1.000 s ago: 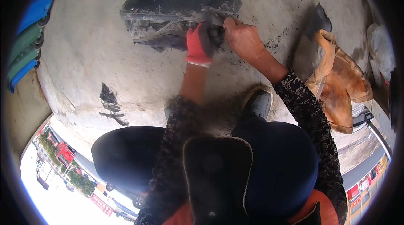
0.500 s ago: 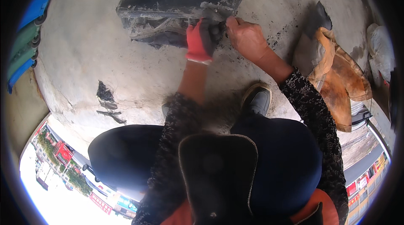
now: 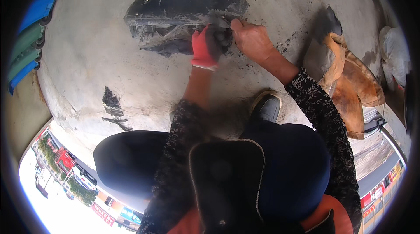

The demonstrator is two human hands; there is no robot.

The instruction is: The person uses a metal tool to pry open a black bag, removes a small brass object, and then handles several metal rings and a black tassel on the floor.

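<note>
A long, black, curved plastic panel [image 3: 183, 8], dusty and scuffed, lies on the concrete ground ahead of me. My left hand [image 3: 206, 46], in a red glove with dark fingers, grips the panel's lower right edge. My bare right hand [image 3: 251, 39] is closed on the same corner just to the right, fingers curled over the edge; whether it holds a small tool is hidden. Black crumbs [image 3: 291, 43] are scattered on the concrete around both hands.
A brown paper sack [image 3: 350, 85] lies crumpled at right, a dark scrap [image 3: 328, 21] above it and a white bag [image 3: 396, 50] farther right. Black torn pieces [image 3: 113, 107] lie at left. My shoe [image 3: 267, 107] and knees are below. Blue and green bins [image 3: 30, 37] stand far left.
The view shifted slightly, so the panel sits a little higher in the picture. Both hands stay at its right end, the right hand now closer against the edge.
</note>
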